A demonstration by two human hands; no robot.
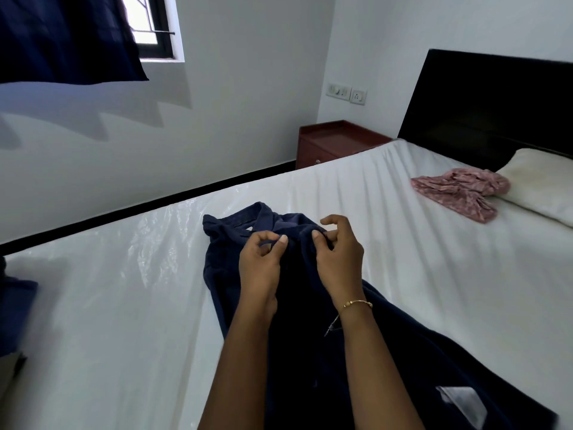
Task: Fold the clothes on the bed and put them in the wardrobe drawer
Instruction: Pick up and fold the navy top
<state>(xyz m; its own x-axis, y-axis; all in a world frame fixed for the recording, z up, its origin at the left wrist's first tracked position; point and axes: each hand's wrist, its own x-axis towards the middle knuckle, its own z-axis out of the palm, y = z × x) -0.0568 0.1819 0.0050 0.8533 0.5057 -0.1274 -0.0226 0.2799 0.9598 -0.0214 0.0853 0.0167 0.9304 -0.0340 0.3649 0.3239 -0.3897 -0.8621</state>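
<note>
A dark navy garment (310, 336) lies stretched across the white bed (124, 290), its collar end bunched toward the far side. My left hand (260, 268) pinches a fold of the navy cloth near the collar between thumb and fingers. Beside it, my right hand (338, 259), with a gold bracelet at the wrist, pinches the same cloth with curled fingers. A crumpled pink patterned garment (459, 193) sits farther up the bed next to the pillow. No wardrobe or drawer is in view.
A white pillow (545, 187) rests against the black headboard (490, 103). A reddish bedside table (335, 141) stands in the corner. Dark blue cloth (15, 315) lies at the bed's left edge; a navy curtain (62, 35) hangs by the window.
</note>
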